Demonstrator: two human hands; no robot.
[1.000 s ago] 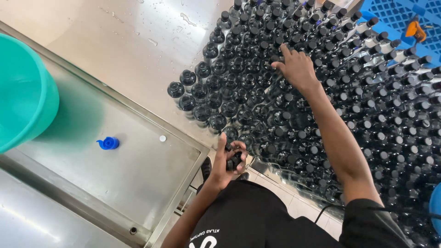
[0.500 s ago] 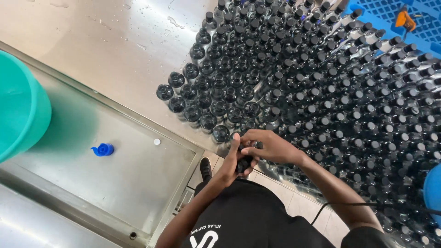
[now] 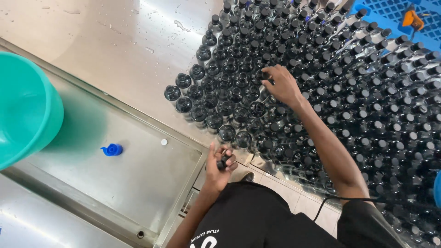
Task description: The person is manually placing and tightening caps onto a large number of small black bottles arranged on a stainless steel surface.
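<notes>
Left hand (image 3: 219,166) curled shut around small black caps (image 3: 223,161), held near the table edge. Right hand (image 3: 281,85) well apart, fingers spread, touching tops of upright dark bottles (image 3: 239,98), necks pointing up, packed cap to cap across wet steel table (image 3: 115,41). Beyond: blue cap (image 3: 112,149), teal tub (image 3: 25,108).

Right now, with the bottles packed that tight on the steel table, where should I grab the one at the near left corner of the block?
Grip the corner bottle by its black cap and neck, coming straight down from above. Its body touches neighbours on the right and rear, leaving little finger room low, while the cap stands upright and exposed. The open steel table on its left gives a clear approach too.
</notes>
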